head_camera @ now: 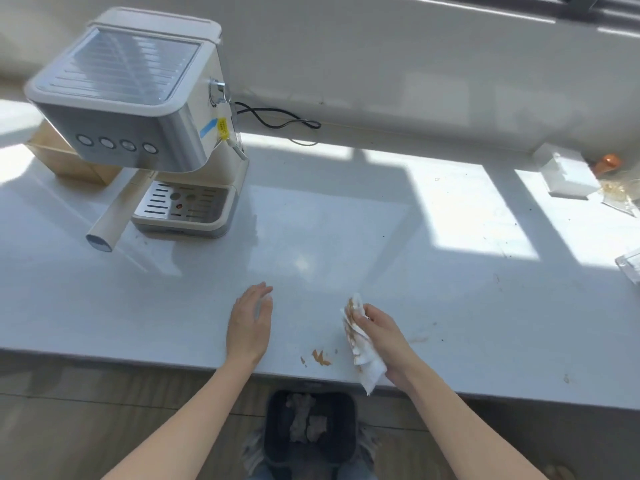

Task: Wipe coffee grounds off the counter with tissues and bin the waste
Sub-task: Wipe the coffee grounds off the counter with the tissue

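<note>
With our right hand (pixel 384 336) clutching the stained tissue (pixel 360 344) and our left hand (pixel 249 323) flat and empty, we should sweep the brown grounds (pixel 320 356) near the counter (pixel 346 237) edge toward the bin (pixel 310 427) below.

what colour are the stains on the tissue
Brown, streaked over the white tissue that the right hand grips; the head view shows it.

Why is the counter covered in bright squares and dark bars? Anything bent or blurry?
Head view: sunlight lays bright patches and barred shadows on the counter; the wide lens tilts the coffee machine, whose edges smear; the bin sits dim; the right hand grips a sharp tissue.
</note>
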The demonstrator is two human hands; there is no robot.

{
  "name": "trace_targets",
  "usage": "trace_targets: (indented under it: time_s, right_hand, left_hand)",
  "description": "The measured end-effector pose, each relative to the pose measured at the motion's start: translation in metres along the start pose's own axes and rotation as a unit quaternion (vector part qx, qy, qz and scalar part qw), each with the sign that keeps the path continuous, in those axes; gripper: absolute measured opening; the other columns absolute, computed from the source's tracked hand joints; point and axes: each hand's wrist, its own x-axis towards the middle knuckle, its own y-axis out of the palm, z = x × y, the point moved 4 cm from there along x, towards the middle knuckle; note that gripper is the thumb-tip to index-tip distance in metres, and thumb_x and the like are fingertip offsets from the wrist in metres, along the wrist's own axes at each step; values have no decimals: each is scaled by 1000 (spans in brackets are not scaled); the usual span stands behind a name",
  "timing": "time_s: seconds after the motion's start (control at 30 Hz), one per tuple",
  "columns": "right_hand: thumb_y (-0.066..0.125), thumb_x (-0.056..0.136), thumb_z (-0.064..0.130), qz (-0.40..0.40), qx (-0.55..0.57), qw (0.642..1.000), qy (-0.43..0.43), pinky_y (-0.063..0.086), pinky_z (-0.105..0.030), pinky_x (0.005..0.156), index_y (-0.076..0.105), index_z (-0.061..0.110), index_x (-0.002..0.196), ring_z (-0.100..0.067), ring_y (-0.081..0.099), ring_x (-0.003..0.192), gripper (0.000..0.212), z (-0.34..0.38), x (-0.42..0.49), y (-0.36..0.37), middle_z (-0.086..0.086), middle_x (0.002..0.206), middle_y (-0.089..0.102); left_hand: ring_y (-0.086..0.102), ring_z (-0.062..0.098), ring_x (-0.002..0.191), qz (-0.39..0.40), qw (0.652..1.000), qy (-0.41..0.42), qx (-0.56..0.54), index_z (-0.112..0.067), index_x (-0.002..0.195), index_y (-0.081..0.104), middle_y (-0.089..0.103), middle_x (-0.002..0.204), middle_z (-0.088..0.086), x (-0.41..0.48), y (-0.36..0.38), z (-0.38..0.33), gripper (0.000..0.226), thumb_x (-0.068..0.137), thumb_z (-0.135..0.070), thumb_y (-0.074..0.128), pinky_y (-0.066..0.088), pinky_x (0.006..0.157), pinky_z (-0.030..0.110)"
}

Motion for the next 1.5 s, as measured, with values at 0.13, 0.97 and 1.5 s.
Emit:
trace_targets:
  time_s: [0.13,0.97,1.5]
  right_hand:
    - [56,93,30,127,237,962,47,51,-28,57,60,11,92,-18,60,65,19,22,-11,-4,-4,75,62]
    - [58,91,18,157,-95,983,-25,52,-23,57,55,19,111,-18,69,80,21,48,-35,-143,-6,96,74]
    - [33,79,-4,149,-114,980,-60,46,-21,55,61,13,66,-26,46,71,35,60,-39,-180,-27,92,57]
  left_hand:
    - [59,15,105,41,993,-16,-108,-23,104,64,65,117,2,-21,19,-52,28,100,-21,36,44,88,24]
    - [72,23,84,301,870,-203,-334,-15,115,57,75,97,5,-84,133,-142,28,101,-29,37,59,65,33]
    - [63,14,73,399,855,-204,-261,-24,112,65,69,94,1,-82,149,-172,60,80,-70,46,46,59,22]
